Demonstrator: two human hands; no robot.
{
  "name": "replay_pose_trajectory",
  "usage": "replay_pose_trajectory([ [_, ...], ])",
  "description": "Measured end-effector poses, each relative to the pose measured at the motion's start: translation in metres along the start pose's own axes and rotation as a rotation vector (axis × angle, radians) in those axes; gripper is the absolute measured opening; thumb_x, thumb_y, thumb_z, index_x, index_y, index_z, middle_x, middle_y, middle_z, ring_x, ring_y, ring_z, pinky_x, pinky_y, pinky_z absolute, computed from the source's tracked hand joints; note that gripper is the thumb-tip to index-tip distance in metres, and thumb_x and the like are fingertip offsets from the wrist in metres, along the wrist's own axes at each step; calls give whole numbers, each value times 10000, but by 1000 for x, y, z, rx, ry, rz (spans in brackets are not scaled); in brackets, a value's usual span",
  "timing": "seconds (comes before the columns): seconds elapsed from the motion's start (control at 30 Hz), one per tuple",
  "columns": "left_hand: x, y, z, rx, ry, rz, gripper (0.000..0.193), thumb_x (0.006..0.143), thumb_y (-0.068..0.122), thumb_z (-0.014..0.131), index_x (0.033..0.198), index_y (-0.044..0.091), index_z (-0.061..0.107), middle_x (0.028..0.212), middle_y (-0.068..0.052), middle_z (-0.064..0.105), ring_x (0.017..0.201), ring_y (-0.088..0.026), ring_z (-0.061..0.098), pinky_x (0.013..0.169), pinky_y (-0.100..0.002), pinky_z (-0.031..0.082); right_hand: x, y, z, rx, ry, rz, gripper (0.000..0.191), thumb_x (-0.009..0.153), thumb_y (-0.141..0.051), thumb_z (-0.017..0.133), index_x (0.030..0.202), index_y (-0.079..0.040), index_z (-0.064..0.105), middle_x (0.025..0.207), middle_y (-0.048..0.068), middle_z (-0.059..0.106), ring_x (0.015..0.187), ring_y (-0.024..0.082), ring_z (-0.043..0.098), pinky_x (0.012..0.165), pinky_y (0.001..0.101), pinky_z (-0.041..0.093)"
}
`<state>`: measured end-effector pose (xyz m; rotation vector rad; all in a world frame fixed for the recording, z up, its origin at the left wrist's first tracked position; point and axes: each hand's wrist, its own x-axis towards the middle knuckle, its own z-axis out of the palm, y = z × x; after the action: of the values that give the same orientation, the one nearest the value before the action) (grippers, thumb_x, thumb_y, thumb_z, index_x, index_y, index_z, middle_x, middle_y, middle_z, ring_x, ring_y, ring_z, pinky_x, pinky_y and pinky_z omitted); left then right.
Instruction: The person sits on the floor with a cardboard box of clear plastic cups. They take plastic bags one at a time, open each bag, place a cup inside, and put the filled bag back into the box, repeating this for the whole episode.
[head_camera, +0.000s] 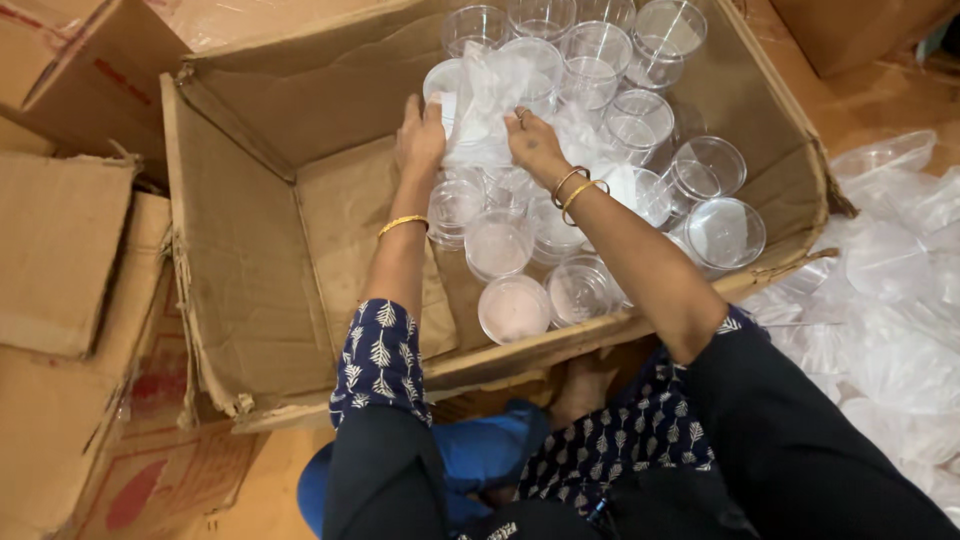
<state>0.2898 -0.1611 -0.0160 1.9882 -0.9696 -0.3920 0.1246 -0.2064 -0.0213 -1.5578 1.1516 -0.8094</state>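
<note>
Both my hands reach into a large open cardboard box (250, 250). My left hand (420, 135) and my right hand (532, 143) grip a thin clear plastic bag (485, 100) that lies over a stack of clear plastic cups. Several clear round plastic cups (600, 60) fill the right half of the box, some upright and some on their sides. One cup (514, 308) lies nearest the box's front wall. Gold bangles are on both my wrists.
Flattened and closed cardboard boxes (60, 250) lie to the left. A heap of clear plastic bags and lids (890, 290) covers the floor at the right. The left half of the open box shows bare cardboard. My knees in blue cloth are below the box.
</note>
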Motion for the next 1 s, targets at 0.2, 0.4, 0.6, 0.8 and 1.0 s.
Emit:
replay_pose_trajectory([
  [0.2, -5, -5, -15, -485, -70, 54, 469, 921, 386, 699, 1220, 100, 477, 1116, -144, 635, 991, -270, 616, 876, -412, 524, -4, -1, 9, 131, -53, 16, 316, 1064, -292, 534, 1126, 14, 582, 798, 80, 594, 624, 135, 558, 549, 327, 488],
  [0.4, -33, -2, -43, -1029, -280, 14, 465, 887, 284, 731, 1225, 77, 487, 1125, -71, 590, 1028, -185, 555, 904, -356, 500, -38, -35, -30, 6, 149, -445, 255, 1088, -249, 551, 1203, -36, 631, 712, 36, 564, 602, 104, 483, 551, 300, 423],
  [0.6, -106, 2, -100, -1163, -975, 134, 622, 844, 254, 738, 1374, 30, 502, 1293, -105, 597, 1171, -204, 570, 1024, -350, 481, -121, -56, -108, -186, 9, -796, 117, 1028, -112, 600, 999, -7, 641, 723, 102, 602, 621, 131, 579, 596, 308, 456],
  [0.8, -187, 39, -110, -855, -1484, 165, 772, 787, 211, 769, 1482, -17, 522, 1425, -146, 598, 1289, -227, 576, 1126, -356, 461, -204, -47, -123, -170, -118, -680, 115, 1034, -66, 601, 956, -13, 668, 702, 108, 613, 609, 192, 583, 596, 318, 469],
  [1.0, -233, 63, -103, -756, -1629, 396, 767, 745, 256, 746, 1435, -40, 589, 1472, -163, 610, 1432, -242, 528, 1258, -334, 322, -257, -47, -146, -179, -121, -732, 85, 1004, -53, 590, 956, -13, 648, 771, 101, 623, 660, 181, 614, 636, 301, 472],
])
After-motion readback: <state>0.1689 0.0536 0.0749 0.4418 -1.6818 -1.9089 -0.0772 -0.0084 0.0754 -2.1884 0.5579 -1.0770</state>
